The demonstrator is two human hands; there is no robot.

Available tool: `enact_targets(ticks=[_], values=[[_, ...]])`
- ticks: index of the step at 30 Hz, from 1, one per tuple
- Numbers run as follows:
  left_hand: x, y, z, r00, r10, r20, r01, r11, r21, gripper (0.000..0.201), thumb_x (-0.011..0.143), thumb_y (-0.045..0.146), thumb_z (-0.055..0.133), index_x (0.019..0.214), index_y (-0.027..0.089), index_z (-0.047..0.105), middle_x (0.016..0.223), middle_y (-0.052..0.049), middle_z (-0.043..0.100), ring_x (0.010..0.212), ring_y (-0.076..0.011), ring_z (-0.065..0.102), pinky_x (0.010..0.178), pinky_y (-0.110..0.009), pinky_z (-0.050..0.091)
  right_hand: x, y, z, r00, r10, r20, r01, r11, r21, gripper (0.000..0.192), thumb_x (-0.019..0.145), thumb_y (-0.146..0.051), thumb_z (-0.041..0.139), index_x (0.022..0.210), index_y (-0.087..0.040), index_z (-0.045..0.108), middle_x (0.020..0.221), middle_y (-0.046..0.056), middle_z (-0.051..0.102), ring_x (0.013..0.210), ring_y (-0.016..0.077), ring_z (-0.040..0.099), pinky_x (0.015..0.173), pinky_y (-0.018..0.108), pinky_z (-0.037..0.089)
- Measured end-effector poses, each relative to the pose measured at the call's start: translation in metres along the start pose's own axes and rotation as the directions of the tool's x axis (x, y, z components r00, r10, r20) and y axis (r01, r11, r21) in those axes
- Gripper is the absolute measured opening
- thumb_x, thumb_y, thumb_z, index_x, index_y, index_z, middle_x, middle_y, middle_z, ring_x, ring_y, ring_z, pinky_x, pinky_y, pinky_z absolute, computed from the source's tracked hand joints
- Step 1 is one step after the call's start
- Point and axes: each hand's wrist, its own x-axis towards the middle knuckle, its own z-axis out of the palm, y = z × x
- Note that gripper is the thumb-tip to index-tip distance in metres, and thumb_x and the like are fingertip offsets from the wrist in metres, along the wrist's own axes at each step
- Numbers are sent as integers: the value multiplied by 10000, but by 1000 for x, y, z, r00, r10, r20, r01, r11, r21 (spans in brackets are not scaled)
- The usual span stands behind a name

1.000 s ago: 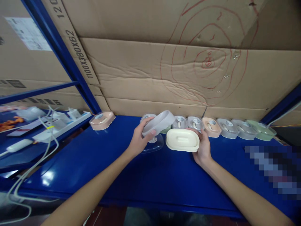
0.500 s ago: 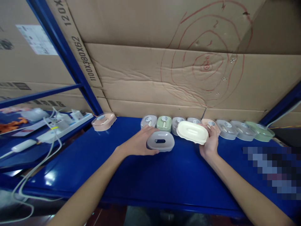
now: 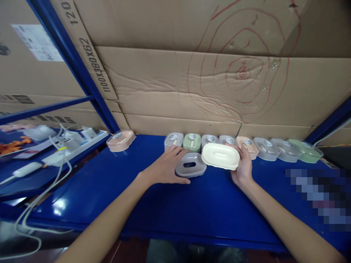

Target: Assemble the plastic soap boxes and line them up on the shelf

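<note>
On the blue table (image 3: 186, 212): one hand full, one spread

Head view: the left hand (image 3: 166, 166) spreads wide around the left end of the gray slotted piece (image 3: 199, 167), which seems to rest there; contact is unclear. The right hand (image 3: 243, 164) holds the cream piece (image 3: 219, 156) by its right end. A light two-sided touch should steady the gray piece. Close behind, the green box (image 3: 192, 143) limits finger room; white cables (image 3: 64, 166) lie well left.

Passage across blue table (image 3: 208, 208) nearside of grey cover (image 3: 197, 169) — lidded boxes (image 3: 248, 142), cardboard wall (image 3: 164, 84) block rear.
</note>
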Motion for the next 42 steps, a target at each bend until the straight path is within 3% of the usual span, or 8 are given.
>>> enact_targets(ticks=[9,13,17,21,24,31,37,42], values=[[-1,0,-5,996,9,-92,-11,1000,-23,1066,786,849,800,1621,257,501,1537,-187,568,1468,-461,468,1249,-659,368,0,3,-2,995,-51,88,54,998,-25,536,882,-721,646,888,-209,803,916,83,845,1080,337,796,874,405,639],[-2,-2,-15,981,27,-192,-32,999,-21,684,1065,721,487,1517,216,580,1393,-175,628,1303,-383,547,1166,-581,433,-1,1,-3,984,-113,135,123,990,-65,534,883,-732,659,883,-218,803,939,63,846,1075,318,789,878,384,623],[-1,-3,-19,950,17,-311,-27,999,-26,562,1158,574,273,1252,196,678,1160,-141,670,1076,-323,573,1003,-512,475,-2,2,-5,981,-114,154,128,988,-86,570,882,-766,654,898,-217,807,938,55,846,1056,311,789,852,372,617],[1,-3,-16,944,9,-331,-26,998,-48,463,1174,474,293,1070,214,662,1023,-100,669,994,-287,574,957,-472,482,-2,4,-6,982,-103,161,118,989,-91,592,874,-782,661,902,-208,804,923,65,841,1023,304,791,819,358,605],[1,-4,-13,956,28,-292,-37,999,-28,359,1138,499,443,1123,213,658,1063,-95,659,1032,-289,584,969,-472,497,-1,5,-6,983,-96,157,112,989,-93,596,880,-784,648,917,-211,810,914,61,844,1018,307,792,805,360,611],[0,1,-5,985,88,-150,-94,995,-31,726,926,637,774,1528,285,573,1454,-132,587,1387,-367,524,1224,-578,431,1,4,-4,986,-124,112,134,987,-86,587,897,-764,638,943,-210,826,941,64,850,1003,306,796,834,381,608],[2,4,-1,995,76,-67,-81,994,-72,862,866,649,843,1597,311,538,1442,-117,634,1356,-376,563,1193,-584,464,0,3,-4,987,-121,105,131,987,-96,591,901,-753,626,953,-204,840,955,64,858,989,305,797,828,378,612],[1,3,0,993,79,-87,-87,992,-96,907,835,697,854,1601,321,546,1441,-117,651,1362,-393,563,1190,-597,464,0,3,-4,987,-122,106,132,987,-92,581,905,-750,629,920,-205,831,940,68,852,1031,314,794,847,381,614]])
